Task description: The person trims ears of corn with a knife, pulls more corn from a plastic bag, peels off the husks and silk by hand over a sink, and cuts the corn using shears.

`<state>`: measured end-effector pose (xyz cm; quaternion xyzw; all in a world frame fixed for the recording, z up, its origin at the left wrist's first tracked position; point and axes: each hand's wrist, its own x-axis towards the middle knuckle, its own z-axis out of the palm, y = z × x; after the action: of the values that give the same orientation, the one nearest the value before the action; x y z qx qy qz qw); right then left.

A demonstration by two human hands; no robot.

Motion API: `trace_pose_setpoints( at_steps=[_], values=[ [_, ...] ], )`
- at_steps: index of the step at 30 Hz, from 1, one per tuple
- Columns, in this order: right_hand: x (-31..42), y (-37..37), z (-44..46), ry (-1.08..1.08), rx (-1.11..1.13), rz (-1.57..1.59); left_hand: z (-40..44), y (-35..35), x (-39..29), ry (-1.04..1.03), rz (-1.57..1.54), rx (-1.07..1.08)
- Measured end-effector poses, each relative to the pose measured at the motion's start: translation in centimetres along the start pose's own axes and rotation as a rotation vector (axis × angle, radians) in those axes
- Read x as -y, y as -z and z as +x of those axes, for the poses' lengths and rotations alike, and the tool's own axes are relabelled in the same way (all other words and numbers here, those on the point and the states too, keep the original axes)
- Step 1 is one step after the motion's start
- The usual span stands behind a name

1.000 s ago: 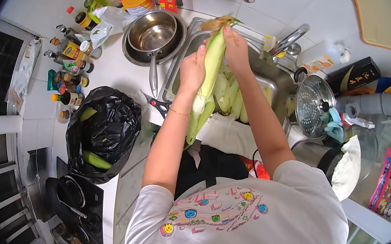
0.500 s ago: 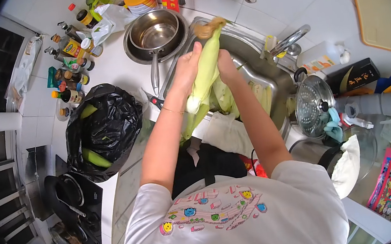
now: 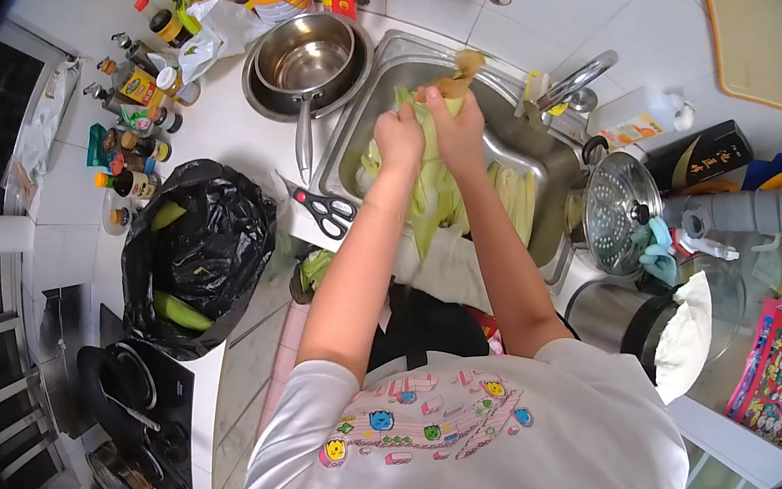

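Over the sink (image 3: 538, 146), both my hands grip the top end of an ear of corn (image 3: 433, 152) in pale green husk. My left hand (image 3: 400, 137) is closed on the husk at its left side. Beside it, my right hand (image 3: 458, 128) is closed near the tip, its thumb up against the husk. Brown corn silk (image 3: 468, 64) sticks out beyond the fingers. Loose husk leaves hang down below the hands, and my hands hide much of the ear. More pale corn (image 3: 514, 201) lies in the sink to the right of my right forearm.
A black plastic bag (image 3: 200, 253) holding green husks stands on the left. Scissors (image 3: 331, 213) lie on the counter by the sink. Pans (image 3: 306, 55) sit behind them, bottles (image 3: 134, 182) farther left. The faucet (image 3: 579, 80) and a glass lid (image 3: 621, 210) are at the right.
The ear, upright and wrapped before, is now lower over the sink with husk leaves spread. Both hands have moved to its top end, closer together. The scissors are now fully uncovered.
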<state>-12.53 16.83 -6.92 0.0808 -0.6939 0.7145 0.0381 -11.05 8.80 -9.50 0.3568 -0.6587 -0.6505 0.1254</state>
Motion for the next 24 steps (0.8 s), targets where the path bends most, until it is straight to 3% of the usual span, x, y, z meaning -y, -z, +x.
trace_pose_setpoints(
  at_steps=[6,9,12,16,22,23,24],
  values=[
    [1.9,1.4,-1.6,-0.021,0.002,0.151,5.8,-1.5,4.3,0.567,-0.396,-0.104],
    [3.8,1.3,-2.3,0.036,-0.032,0.125,6.8,-1.4,5.5,0.524,-0.29,-0.069],
    [4.1,1.6,-3.8,0.045,-0.056,0.152,5.9,-1.0,4.0,0.296,0.548,0.155],
    [4.6,2.0,-4.6,0.183,-0.063,0.22,4.8,-1.9,3.1,0.478,0.29,-0.03],
    [8.8,2.8,-6.6,0.143,-0.114,0.349,6.3,1.8,6.8,-0.001,1.001,0.22],
    [9.3,3.1,-6.4,0.154,-0.09,0.34,7.4,1.5,7.2,0.48,0.281,-0.082],
    [9.6,3.1,-6.1,0.169,-0.081,0.34,8.1,1.0,7.4,0.472,0.275,-0.196]
  ],
)
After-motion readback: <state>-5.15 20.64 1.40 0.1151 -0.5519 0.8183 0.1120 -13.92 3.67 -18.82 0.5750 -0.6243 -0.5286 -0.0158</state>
